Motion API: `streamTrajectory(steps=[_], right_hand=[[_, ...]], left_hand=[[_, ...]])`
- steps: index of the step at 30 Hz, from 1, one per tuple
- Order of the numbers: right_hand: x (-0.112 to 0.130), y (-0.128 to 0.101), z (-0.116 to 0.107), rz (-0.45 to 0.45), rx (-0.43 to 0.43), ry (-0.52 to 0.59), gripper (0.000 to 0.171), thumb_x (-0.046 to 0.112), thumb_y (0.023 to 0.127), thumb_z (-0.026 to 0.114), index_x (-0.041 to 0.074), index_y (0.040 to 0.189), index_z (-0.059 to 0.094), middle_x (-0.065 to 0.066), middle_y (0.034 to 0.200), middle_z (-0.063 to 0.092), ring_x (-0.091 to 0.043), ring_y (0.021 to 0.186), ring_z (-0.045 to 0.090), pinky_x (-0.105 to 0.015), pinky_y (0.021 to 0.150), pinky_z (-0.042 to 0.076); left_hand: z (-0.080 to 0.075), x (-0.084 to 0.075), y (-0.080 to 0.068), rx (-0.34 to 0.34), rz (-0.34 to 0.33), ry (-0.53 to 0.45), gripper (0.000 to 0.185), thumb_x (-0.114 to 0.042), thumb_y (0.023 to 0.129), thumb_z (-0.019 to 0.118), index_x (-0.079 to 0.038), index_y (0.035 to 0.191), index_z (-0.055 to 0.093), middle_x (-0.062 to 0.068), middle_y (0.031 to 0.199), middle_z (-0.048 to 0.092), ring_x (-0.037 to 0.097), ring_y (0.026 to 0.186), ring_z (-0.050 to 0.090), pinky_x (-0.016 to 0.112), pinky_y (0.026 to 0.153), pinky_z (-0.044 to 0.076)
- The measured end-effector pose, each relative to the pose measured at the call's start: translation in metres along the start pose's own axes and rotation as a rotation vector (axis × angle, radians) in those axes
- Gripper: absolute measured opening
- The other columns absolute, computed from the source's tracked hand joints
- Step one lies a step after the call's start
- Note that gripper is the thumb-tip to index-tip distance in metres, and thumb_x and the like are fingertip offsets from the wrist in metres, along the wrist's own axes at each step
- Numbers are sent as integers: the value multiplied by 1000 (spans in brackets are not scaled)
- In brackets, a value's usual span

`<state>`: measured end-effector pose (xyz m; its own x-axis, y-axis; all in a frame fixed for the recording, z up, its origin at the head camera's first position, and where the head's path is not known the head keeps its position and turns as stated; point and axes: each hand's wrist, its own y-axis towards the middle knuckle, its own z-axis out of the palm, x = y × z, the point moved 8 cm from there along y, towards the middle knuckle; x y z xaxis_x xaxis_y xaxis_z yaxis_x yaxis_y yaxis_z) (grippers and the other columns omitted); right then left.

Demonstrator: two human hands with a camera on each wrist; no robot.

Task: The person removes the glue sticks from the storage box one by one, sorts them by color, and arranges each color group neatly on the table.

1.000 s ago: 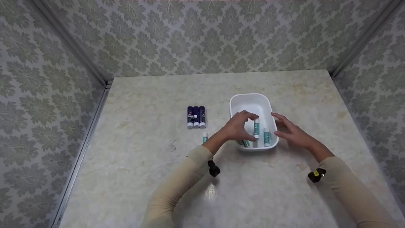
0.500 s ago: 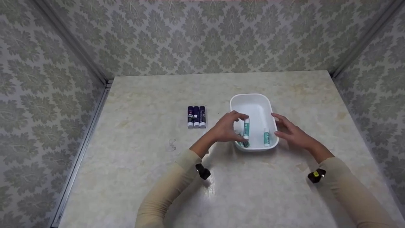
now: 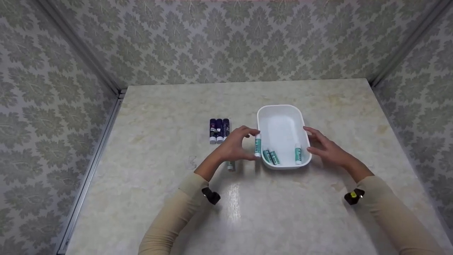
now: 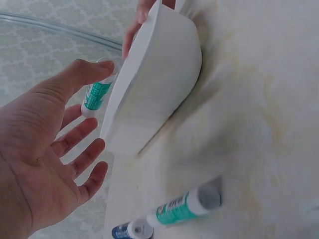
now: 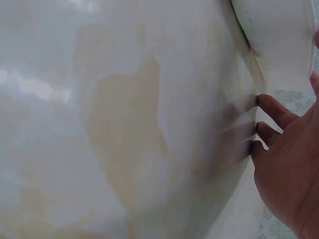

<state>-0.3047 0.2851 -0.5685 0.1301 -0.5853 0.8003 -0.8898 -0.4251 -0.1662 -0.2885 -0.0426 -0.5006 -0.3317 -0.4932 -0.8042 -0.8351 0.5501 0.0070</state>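
Between thumb and fingertip, my left hand (image 3: 234, 146) pinches a green-and-white glue stick (image 3: 258, 146) by its two ends. It hangs upright at the left rim of a white plastic bin (image 3: 279, 105); the left wrist view shows the same glue stick (image 4: 96, 94) with the other fingers spread loosely. Fingertips of my right hand (image 3: 327, 150) touch the bin's right rim, its lower fingers lightly bent in the right wrist view. Inside the bin lie two green glue sticks (image 3: 275, 158) at the near left and another green glue stick (image 3: 298, 154) at the near right.
Left of the bin, three dark-blue glue sticks (image 3: 212, 130) lie side by side, the rightmost partly behind my left hand. One more green glue stick (image 3: 230, 165) lies on the table (image 3: 159, 141), mostly hidden under that hand. Patterned walls (image 3: 226, 42) enclose the table.
My left hand has carried the green glue stick leftward from above the bin's inside to its left rim. The two sticks at the near left are uncovered. My right hand has stayed still.
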Motion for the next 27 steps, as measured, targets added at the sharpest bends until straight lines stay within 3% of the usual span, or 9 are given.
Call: streamTrajectory(steps=[8, 21, 27], right_hand=[[-3, -2, -1, 0, 5, 22, 80, 34, 116, 65, 31, 181, 18, -27, 179, 39, -51, 169, 35, -80, 136, 18], [-4, -1, 0, 16, 6, 11, 80, 38, 116, 65, 32, 181, 18, -27, 179, 38, -51, 169, 35, -80, 136, 19], [-4, -3, -1, 23, 3, -4, 82, 39, 115, 65, 32, 181, 17, -28, 177, 41, -51, 167, 37, -81, 135, 20]], left_hand=[[-18, 17, -17, -29, -69, 49, 84, -21, 84, 99, -10, 159, 62, 14, 155, 64, 41, 149, 59, 56, 124, 52], [-45, 41, -43, -89, -107, 1, 89, -23, 83, 100, -6, 160, 60, 17, 153, 62, 44, 147, 60, 60, 123, 53], [-56, 49, -55, -115, -127, -1, 89, -22, 84, 100, -11, 162, 60, 15, 155, 61, 42, 147, 59, 61, 123, 52]])
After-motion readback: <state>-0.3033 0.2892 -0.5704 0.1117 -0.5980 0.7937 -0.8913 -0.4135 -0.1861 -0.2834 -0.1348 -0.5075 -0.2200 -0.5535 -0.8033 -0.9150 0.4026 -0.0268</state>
